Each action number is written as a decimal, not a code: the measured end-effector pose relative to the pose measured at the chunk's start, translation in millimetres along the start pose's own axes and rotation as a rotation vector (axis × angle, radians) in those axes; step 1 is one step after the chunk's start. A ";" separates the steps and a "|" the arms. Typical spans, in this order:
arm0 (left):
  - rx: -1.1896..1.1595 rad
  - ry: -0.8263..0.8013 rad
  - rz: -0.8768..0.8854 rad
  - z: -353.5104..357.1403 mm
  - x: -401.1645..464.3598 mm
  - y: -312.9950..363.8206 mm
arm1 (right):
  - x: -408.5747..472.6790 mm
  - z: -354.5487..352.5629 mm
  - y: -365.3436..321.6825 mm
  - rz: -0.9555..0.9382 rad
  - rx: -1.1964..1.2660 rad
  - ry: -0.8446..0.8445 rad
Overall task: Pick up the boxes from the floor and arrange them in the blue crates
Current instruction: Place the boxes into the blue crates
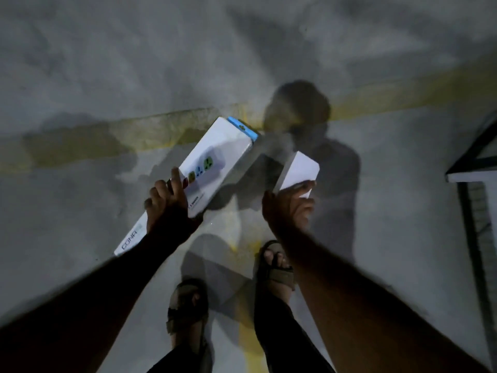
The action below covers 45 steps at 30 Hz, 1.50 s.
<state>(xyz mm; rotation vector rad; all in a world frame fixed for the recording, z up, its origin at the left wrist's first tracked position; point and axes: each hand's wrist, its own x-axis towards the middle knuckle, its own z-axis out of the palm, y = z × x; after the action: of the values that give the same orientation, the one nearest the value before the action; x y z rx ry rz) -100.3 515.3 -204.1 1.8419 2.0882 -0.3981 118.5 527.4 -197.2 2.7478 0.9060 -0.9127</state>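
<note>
Left hand grips long white box; right hand apparently pinches small box.

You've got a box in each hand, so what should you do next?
Probably turn and look for a blue crate, since none shows in this view. The left hand already grips the long white box and the right hand holds the smaller white box, both lifted off the floor.
</note>
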 end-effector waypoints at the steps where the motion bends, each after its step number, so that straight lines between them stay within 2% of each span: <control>1: -0.010 -0.001 0.015 -22.8 -11.6 8.5 | -14.1 -14.7 3.6 0.009 0.016 0.018; 6: -0.225 0.043 0.127 -178.8 -82.9 62.0 | -105.9 -142.1 30.1 -0.028 0.109 0.183; 9: -0.334 0.116 0.234 -287.0 -140.7 95.4 | -173.1 -245.1 43.6 -0.034 0.185 0.271; 14: -0.383 0.337 0.556 -448.7 -251.5 127.4 | -291.5 -407.8 88.6 -0.006 0.297 0.493; 20: -0.419 0.421 0.750 -584.7 -368.9 188.2 | -413.1 -554.4 183.6 0.049 0.313 0.745; 24: -0.393 0.508 0.886 -632.3 -438.1 237.9 | -465.6 -625.3 252.7 0.121 0.363 0.926; 28: -0.320 0.520 1.044 -660.3 -500.9 292.9 | -492.7 -678.3 318.0 0.205 0.380 0.989; 34: -0.307 0.582 1.177 -677.1 -598.1 401.4 | -498.0 -746.3 415.9 0.316 0.393 1.077; 40: -0.373 0.566 1.212 -686.2 -675.3 504.5 | -484.7 -808.2 508.0 0.315 0.373 1.055; 45: -0.377 0.525 1.202 -695.2 -703.5 559.9 | -461.2 -847.1 551.0 0.307 0.369 1.073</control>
<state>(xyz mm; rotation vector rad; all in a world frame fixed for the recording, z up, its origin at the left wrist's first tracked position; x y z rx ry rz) 492.5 241.7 726.1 2.6397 0.7911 0.7708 570.6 78.0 712.6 3.5186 0.3391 0.6017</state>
